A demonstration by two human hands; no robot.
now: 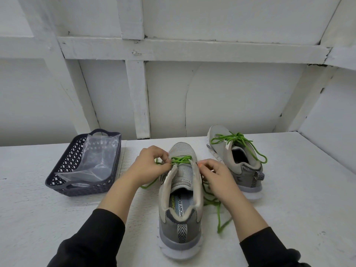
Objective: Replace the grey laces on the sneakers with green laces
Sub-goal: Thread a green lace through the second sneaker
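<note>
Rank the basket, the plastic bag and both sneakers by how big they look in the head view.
1. Near sneaker and basket: too alike to rank.
2. Far sneaker: looks smaller, probably only because it stands farther off.
3. Plastic bag, lying inside the basket.

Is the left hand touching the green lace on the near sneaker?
Touching: head view shows the left hand pinching the green lace at the near sneaker.

We are reading "MORY FOAM" on the insole (180, 203) of the near sneaker (173, 228) (its first letters are hidden). Beside it we are making out "CHER", partly covered.
</note>
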